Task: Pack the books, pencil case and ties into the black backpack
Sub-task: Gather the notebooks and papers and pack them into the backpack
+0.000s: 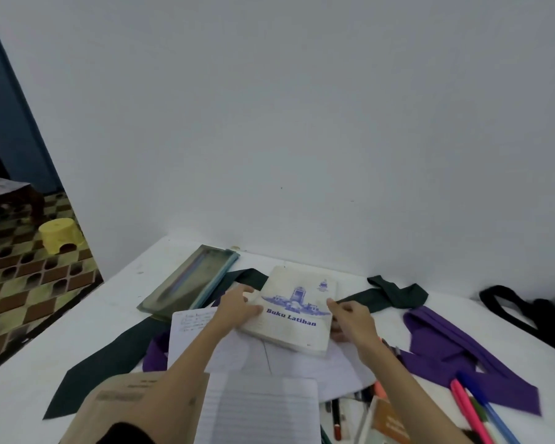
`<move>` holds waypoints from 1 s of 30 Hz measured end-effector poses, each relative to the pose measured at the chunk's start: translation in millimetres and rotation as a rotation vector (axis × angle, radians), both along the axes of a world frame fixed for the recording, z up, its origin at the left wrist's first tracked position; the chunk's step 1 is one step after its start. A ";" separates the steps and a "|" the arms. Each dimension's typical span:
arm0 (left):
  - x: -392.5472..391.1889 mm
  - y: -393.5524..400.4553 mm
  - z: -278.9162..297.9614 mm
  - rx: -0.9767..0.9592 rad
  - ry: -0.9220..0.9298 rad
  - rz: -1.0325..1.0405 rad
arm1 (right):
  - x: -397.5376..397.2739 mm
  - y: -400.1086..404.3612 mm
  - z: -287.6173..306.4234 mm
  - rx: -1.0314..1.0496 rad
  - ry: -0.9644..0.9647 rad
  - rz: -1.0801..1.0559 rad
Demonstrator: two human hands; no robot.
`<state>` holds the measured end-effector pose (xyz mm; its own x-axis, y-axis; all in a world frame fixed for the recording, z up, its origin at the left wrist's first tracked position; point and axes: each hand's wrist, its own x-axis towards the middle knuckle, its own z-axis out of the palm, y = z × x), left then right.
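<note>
A white exercise book [297, 310] titled "Buku Latihan" was seen near the middle of the white table [87, 328], held at both side edges. The left hand [237, 304] was curled over the book's left edge, thumb on the cover, fingers hidden partly beneath. The right hand [350, 314] gripped the right edge, fingertips on the cover's margin. The book's near edge was raised slightly above loose lined sheets [260, 408] spread beneath it.

A translucent pencil case [189, 280] lay just left of the book, angled toward the wall, its far corner close to the table's back edge. A dark green tie [109, 357] ran from under the papers out toward the table's left edge; a second stretch of green tie [394, 294] was knotted just right of the book. A purple tie [455, 350] was draped to the right, its end near the front right; a loop of purple showed left of the sheets too. Pens [474, 408], pink and blue, lay beside the purple tie's tip. A brown book [122, 402] sat at the near left under the forearm.

The black backpack [535, 318] was noted at the far right edge, well apart from the book, only partly in frame. Bare tabletop remained along the left side and between the purple tie and the backpack. A yellow stool [60, 235] stood on the patterned floor beyond the left edge.
</note>
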<state>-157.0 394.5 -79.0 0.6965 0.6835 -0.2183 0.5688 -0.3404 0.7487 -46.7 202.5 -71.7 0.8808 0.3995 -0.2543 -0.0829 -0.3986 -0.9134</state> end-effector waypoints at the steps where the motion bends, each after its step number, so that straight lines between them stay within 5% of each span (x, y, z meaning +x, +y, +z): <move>1: 2.2 0.5 0.0 0.020 0.005 0.003 | 0.0 -0.5 0.7 0.017 0.035 -0.010; 5: 9.1 -3.0 1.4 0.042 -0.023 0.008 | 1.5 -4.1 3.0 0.058 0.123 -0.059; 9: 10.6 -9.1 12.4 -0.400 -0.125 0.001 | 2.9 -5.5 4.3 0.171 0.280 -0.125; 13: 1.9 -17.4 30.3 -0.591 -0.234 -0.136 | -2.2 -5.8 12.4 0.198 0.318 -0.117; 19: -4.5 -25.6 54.6 -0.567 -0.475 -0.228 | -6.5 -14.8 43.4 0.266 0.003 0.059; 24: -7.0 -44.5 57.9 -0.331 -0.349 -0.225 | -18.4 -19.2 54.9 0.256 -0.219 0.096; 30: -27.3 -56.2 27.8 -0.300 -0.288 -0.154 | -28.1 -35.0 54.7 0.168 -0.298 0.225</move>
